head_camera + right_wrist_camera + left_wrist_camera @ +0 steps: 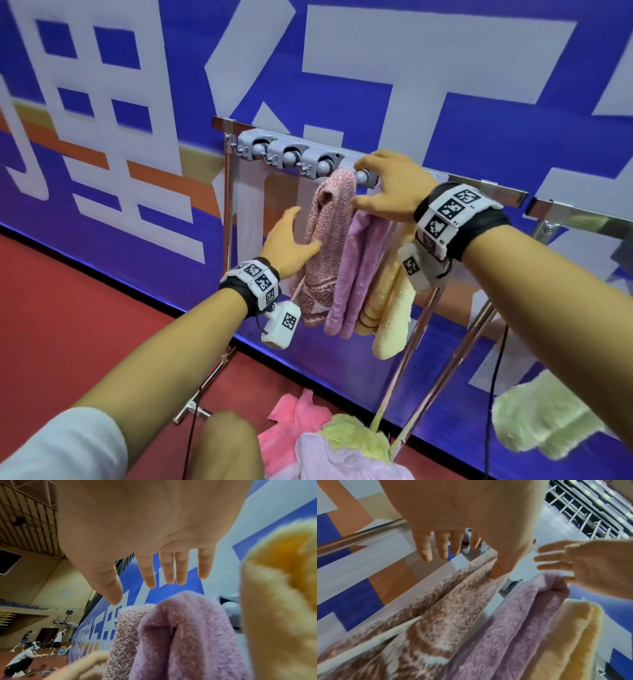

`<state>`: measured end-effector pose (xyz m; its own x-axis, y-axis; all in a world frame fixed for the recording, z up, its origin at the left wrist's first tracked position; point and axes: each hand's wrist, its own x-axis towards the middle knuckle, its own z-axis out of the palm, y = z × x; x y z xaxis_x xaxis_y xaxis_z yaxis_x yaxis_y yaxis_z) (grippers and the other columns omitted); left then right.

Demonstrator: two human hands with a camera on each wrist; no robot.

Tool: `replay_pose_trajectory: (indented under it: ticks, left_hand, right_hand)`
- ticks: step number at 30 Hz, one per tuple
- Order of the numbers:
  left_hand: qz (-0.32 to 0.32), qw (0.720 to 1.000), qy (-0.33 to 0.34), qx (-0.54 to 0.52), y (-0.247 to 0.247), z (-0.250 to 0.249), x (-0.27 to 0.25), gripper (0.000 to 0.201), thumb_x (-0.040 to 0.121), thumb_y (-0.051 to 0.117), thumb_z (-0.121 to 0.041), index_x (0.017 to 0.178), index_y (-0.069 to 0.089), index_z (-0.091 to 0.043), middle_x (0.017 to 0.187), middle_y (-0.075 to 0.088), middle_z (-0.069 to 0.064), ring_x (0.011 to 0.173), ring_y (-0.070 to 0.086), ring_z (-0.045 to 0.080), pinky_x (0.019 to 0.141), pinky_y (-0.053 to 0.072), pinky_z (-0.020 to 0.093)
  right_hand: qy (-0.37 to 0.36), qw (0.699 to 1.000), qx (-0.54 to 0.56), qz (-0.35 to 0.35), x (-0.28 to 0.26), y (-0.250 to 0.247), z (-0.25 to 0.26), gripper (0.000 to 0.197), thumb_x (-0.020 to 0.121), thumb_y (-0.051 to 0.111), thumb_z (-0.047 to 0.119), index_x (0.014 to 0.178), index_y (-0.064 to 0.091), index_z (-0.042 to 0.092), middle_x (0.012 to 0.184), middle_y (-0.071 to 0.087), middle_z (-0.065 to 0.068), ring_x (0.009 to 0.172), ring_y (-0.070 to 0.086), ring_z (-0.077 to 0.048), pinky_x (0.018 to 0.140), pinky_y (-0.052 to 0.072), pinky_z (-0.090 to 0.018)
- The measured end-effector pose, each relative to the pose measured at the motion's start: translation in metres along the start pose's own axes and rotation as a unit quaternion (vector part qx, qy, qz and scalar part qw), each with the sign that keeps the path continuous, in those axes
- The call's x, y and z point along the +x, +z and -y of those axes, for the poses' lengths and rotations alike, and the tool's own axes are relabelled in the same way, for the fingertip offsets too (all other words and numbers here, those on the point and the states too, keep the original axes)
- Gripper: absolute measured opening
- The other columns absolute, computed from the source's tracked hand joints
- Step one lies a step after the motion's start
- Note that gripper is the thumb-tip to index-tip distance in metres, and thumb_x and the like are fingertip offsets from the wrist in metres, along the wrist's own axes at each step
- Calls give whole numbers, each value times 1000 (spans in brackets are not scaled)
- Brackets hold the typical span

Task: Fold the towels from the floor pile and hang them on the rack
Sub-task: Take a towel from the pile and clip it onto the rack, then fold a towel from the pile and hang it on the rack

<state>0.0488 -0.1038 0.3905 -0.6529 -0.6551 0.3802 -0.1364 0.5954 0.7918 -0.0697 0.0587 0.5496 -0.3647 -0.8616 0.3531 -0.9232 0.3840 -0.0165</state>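
Observation:
A grey rack [291,154] with round pegs is fixed to a metal frame on the wall. Three folded towels hang from it: a speckled pink-brown towel [325,240], a lilac towel [359,267] and a yellow towel [390,308]. My left hand [291,240] is open, its straight fingers against the left side of the speckled towel [447,601]. My right hand [387,188] hovers open above the lilac towel [185,635], fingers spread near a peg. A pile of towels [329,442] lies on the red floor below.
The blue and white banner wall [445,85] stands right behind the rack. Metal frame legs [421,359] slant down to the floor. A light green towel [541,421] hangs at the right. Other people [25,655] crouch far off in the hall.

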Motion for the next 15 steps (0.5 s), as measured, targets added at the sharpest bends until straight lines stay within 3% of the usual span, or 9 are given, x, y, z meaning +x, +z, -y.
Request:
replay_pose_trajectory:
  ticks: [4, 7, 11, 15]
  left_hand:
    - [-56, 996, 69, 3, -20, -38, -5, 77, 83, 70, -37, 148, 33, -22, 154, 35, 5, 142, 32, 21, 117, 28, 43]
    - [-76, 990, 112, 35, -22, -66, -14, 76, 81, 67, -40, 147, 33, -25, 158, 28, 7, 148, 17, 23, 121, 18, 44]
    - [-59, 980, 180, 67, -12, -101, -41, 74, 82, 67, -34, 148, 34, -24, 160, 20, 9, 149, 12, 24, 121, 12, 38]
    - [-8, 969, 227, 99, 13, -114, -73, 75, 80, 63, -41, 147, 35, -24, 159, 22, 12, 149, 14, 29, 121, 17, 47]
  right_hand:
    - [17, 1000, -3, -15, -30, -10, -5, 73, 68, 51, 60, 133, 52, 26, 140, 48, -6, 125, 48, -32, 97, 46, -48]
    - [33, 999, -28, -19, -55, -15, -8, 69, 75, 61, 57, 137, 50, 27, 151, 37, -8, 130, 44, -36, 98, 45, -50]
    - [33, 998, -58, 0, -86, -15, -13, 74, 73, 58, 58, 138, 49, 22, 146, 39, -10, 128, 43, -37, 96, 47, -54]
    - [30, 998, -55, 22, -121, -3, -17, 73, 80, 64, 51, 144, 44, 23, 148, 35, -11, 133, 38, -35, 99, 44, -50]
